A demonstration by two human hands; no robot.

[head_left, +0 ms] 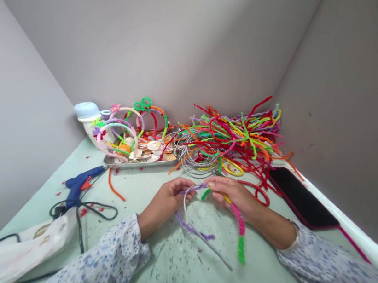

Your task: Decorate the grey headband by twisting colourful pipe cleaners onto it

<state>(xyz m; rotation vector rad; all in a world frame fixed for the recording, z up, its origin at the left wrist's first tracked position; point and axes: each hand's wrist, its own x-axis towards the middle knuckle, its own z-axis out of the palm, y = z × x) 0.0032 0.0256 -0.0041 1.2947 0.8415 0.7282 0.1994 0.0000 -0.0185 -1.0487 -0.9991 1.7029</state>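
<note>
Grey panel walls (161, 38) box in a pale green mat (176, 254), speckled with fluff and scraps. Head view only. Stock is banked against the back corner, probably to keep it within reach: a tangled heap of pipe cleaners (233, 135), a coil of grey wire (194, 159), and a metal tray (139, 163) of seashells (148, 149) under decorated hoops (127, 122). A blue glue gun (78, 186) lies to the left, its black cord (96, 209) looping near the hand, seemingly placed for a quick reach. A black phone (300, 196) sits at right, beside a red loop (256, 193).

Work is held low at centre, just above the mat. Left hand (177, 195) is half-closed, fingers curled around a thin grey hoop (195, 224) wrapped with a purple pipe cleaner (187, 223). Right hand (233, 196) is also closed, pinching the hoop where a pink, yellow and green pipe cleaner (239, 225) hangs down. Hoop spans the gap between both hands, its free end angled toward the mat.
</note>
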